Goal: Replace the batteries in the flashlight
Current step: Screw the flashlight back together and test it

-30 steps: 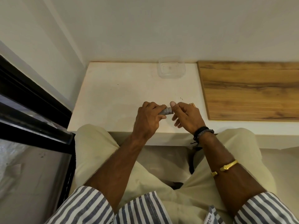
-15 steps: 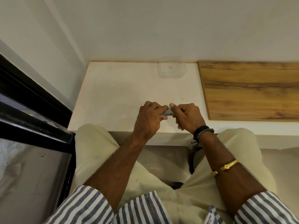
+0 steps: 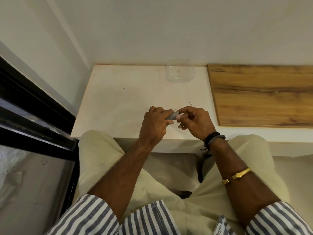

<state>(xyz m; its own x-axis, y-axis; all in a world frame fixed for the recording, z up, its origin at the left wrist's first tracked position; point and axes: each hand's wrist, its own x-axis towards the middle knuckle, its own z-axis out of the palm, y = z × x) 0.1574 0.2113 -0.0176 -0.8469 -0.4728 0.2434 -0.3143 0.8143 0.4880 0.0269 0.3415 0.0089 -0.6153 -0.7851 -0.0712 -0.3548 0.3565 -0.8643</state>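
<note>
White counter (image 3: 118,92), hands (image 3: 176,121) gripping flashlight (image 3: 172,115)

soft, even, rather dim indoor light; faint shadow under the white tabletop (image 3: 128,99) front edge. wide-angle bending toward the corners around it, slight softness overall.

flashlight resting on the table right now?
No, the flashlight is held above the white table, gripped in the left hand with the right hand pinching its end.
</note>
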